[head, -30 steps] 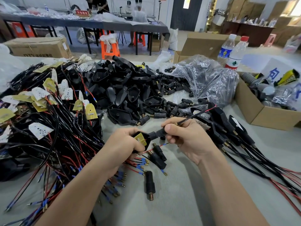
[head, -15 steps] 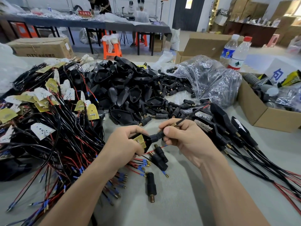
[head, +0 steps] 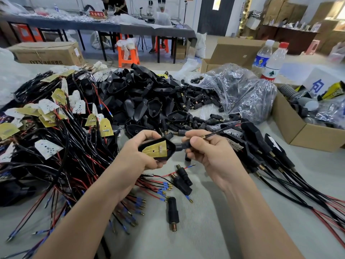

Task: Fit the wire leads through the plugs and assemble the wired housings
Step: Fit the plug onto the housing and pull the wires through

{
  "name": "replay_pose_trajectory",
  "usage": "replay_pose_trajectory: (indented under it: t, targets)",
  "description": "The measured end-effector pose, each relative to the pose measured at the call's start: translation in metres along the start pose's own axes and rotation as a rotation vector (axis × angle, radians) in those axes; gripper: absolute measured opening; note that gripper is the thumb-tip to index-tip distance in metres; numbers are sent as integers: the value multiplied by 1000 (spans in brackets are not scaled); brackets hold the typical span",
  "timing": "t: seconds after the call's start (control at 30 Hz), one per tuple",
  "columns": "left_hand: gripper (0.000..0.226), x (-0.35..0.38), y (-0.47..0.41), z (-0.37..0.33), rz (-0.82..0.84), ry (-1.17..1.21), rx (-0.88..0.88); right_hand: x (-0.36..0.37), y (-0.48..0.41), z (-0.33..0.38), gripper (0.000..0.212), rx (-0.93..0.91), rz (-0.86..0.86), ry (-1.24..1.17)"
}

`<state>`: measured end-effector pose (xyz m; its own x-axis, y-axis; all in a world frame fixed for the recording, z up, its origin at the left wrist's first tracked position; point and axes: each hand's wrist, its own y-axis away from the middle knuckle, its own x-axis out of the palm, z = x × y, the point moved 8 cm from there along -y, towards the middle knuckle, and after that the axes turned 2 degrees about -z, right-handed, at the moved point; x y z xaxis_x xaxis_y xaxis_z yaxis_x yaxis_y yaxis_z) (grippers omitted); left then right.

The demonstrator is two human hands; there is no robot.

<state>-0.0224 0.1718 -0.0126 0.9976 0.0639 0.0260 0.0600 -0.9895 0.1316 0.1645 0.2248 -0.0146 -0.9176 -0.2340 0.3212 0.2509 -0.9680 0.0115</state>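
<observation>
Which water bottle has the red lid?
The bottle on the right. Its lid is red, while the other bottle, just left of it, has a white lid and a blue label.

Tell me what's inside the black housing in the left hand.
A yellow board fills the housing, showing one hole and a row of pale pads. Anything beneath the board is covered, and the left hand hides the housing's back.
</observation>
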Motion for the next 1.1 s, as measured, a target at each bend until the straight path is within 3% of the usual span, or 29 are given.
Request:
replay_pose_trajectory:
  t: [0.1,0.2,0.43,0.73,0.83,0.93,1.1]
  targets:
    - [59,-2,-1,2,-35,-4,-3,4,1,-1,15,3,22,38]
    - [65,10,0,8,1,39,-40,7,0,-5,17,1,-29,-27]
    - [73,12,2,6,11,123,-59,13,3,-6,27,20,9,68]
    - [71,18,5,6,43,302,-59,19,4,-8,20,-19,-18,122]
    - [54,14,0,5,-48,87,8,8,2,-1,12,-53,-93,126]
    - [27,0,3,-12,-294,-345,253,-6,1,4,8,-104,-199,147]
    - [14,-12,24,-30,-583,-616,493,-9,2,0,17,-121,-279,162]
